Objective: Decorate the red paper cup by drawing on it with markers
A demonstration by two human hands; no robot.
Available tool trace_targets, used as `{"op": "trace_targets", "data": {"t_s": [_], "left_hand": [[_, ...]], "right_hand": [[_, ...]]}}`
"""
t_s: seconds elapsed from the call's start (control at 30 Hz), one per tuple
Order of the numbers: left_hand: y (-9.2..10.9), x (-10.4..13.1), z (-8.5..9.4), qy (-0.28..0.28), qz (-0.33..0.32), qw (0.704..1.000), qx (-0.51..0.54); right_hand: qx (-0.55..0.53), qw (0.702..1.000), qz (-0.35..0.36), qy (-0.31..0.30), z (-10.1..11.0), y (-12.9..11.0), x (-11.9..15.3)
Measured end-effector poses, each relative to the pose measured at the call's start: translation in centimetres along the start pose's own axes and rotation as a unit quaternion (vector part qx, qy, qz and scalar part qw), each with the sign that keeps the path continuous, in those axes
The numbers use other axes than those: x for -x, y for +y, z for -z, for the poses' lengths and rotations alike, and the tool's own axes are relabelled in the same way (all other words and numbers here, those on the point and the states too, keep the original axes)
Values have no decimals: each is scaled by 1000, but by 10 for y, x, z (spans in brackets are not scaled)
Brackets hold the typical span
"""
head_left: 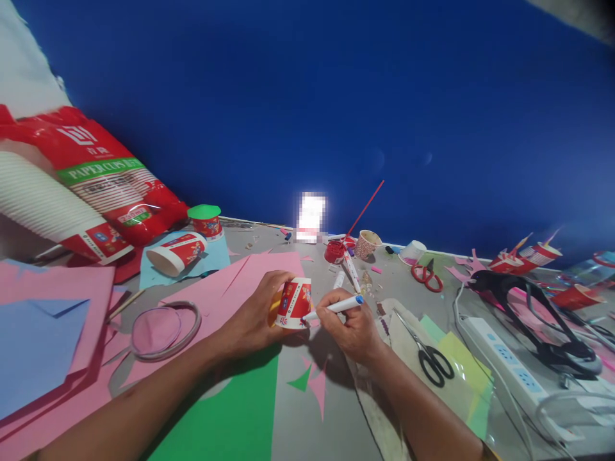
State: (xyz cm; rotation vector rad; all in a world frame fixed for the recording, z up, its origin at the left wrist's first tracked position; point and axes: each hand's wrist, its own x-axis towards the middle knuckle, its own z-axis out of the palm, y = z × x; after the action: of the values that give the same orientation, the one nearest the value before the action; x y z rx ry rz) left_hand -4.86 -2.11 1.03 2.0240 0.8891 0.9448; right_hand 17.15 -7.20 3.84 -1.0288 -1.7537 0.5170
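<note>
A red and white paper cup (295,303) is held in my left hand (257,307), whose fingers wrap round its left side. A bit of yellow shows between the hand and the cup. My right hand (350,326) grips a white marker (339,305) with a blue end pointing up to the right. The marker's tip is at the cup's lower right side. Beneath the hands lie a green sheet (230,410), pink paper (254,275) and small green and pink scraps.
Stacked paper cups (52,198) and a red cup bag (110,173) stand at left. Black-handled scissors (435,365) lie on a cloth at right, beside a white power strip (504,358). Red-handled scissors (426,276) and a cup with a green top (205,221) are farther back.
</note>
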Motion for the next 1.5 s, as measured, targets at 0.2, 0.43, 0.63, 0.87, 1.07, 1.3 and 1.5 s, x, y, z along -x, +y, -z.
{"op": "trace_targets", "data": {"t_s": [0.2, 0.43, 0.63, 0.87, 1.07, 1.3, 1.5], "left_hand": [[-1, 0, 0, -1, -4, 1000, -1], [-5, 1, -1, -6, -3, 1000, 12], [-9, 2, -1, -6, -18, 1000, 0], [-6, 1, 0, -6, -8, 1000, 6], [-5, 1, 0, 0, -11, 1000, 6], [-7, 1, 0, -3, -20, 1000, 2], [-8, 1, 0, -2, -18, 1000, -9]], "right_hand": [[14, 1000, 15, 5, 0, -1, 1], [17, 999, 38, 5, -4, 2, 3], [21, 999, 29, -2, -3, 2, 1], [10, 1000, 28, 7, -1, -1, 2], [13, 999, 34, 0, -2, -1, 2], [14, 1000, 28, -5, -3, 0, 2], [9, 1000, 17, -10, -2, 0, 2]]}}
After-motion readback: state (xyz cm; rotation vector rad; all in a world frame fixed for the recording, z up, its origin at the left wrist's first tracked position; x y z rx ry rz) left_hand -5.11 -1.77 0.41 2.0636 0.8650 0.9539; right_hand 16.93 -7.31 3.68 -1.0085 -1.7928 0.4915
